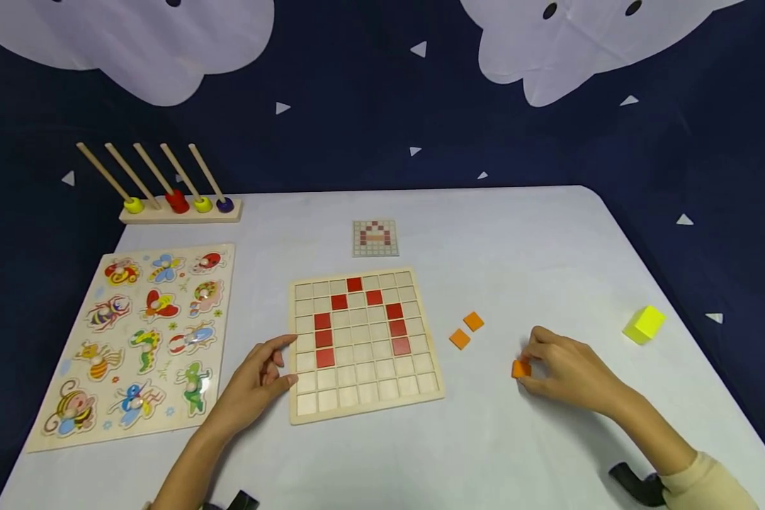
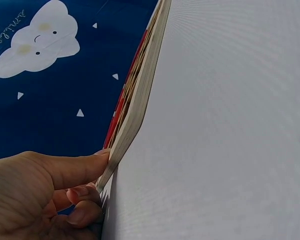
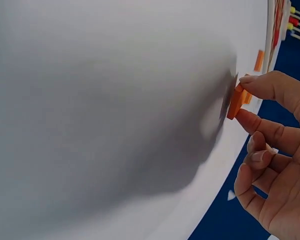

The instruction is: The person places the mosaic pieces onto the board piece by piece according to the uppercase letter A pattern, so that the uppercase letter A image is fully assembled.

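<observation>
A wooden grid board (image 1: 363, 409) lies on the table, with red square tiles (image 1: 338, 302) forming an arch in its cells. My left hand (image 1: 255, 379) touches the board's left edge with thumb and index finger; the left wrist view shows the thumb (image 2: 80, 170) against the wooden side. Right of the board, my right hand (image 1: 564, 368) pinches an orange square tile (image 3: 235, 102) between thumb and fingertip, near the tabletop. Two more orange tiles, one nearer (image 1: 460, 339) and one farther (image 1: 474, 321), lie between the board and that hand.
Behind the board lies a small pattern card (image 1: 375, 238) with a similar arch. An insect puzzle board (image 1: 130, 340) is at left, and a peg stand (image 1: 181, 216) with coloured beads stands behind it. A yellow block (image 1: 644, 324) sits near the table's right edge.
</observation>
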Demonstrator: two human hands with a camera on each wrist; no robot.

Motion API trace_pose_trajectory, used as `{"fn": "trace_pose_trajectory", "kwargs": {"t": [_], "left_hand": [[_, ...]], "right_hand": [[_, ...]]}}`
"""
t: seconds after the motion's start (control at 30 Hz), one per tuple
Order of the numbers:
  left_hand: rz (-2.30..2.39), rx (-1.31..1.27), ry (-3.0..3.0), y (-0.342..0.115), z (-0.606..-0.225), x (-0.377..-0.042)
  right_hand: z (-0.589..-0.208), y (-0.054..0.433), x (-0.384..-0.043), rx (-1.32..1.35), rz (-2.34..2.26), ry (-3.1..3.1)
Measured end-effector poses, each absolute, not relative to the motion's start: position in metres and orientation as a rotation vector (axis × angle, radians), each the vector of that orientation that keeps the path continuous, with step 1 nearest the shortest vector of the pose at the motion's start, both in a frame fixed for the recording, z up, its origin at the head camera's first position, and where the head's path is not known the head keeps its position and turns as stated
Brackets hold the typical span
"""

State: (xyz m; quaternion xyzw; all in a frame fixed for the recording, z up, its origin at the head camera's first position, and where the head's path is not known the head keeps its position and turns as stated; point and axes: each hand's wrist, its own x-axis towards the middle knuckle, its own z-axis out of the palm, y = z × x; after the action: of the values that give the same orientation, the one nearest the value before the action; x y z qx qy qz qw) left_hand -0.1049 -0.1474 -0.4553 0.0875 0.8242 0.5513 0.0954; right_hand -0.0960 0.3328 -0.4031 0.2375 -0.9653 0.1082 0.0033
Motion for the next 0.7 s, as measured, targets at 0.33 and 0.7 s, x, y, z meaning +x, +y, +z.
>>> {"fn": "trace_pose_trajectory", "kwargs": {"t": [0.33, 0.7], "left_hand": [[1.622, 0.257, 2.454, -0.147, -0.455, -0.104], [1.597, 0.223, 2.460, -0.146, -0.454, -0.106]], "right_hand": [[-0.398, 0.286, -0.122, 0.917, 0.323, -3.009], [-0.389, 0.240, -0.145, 1.106, 0.342, -2.963]]}}
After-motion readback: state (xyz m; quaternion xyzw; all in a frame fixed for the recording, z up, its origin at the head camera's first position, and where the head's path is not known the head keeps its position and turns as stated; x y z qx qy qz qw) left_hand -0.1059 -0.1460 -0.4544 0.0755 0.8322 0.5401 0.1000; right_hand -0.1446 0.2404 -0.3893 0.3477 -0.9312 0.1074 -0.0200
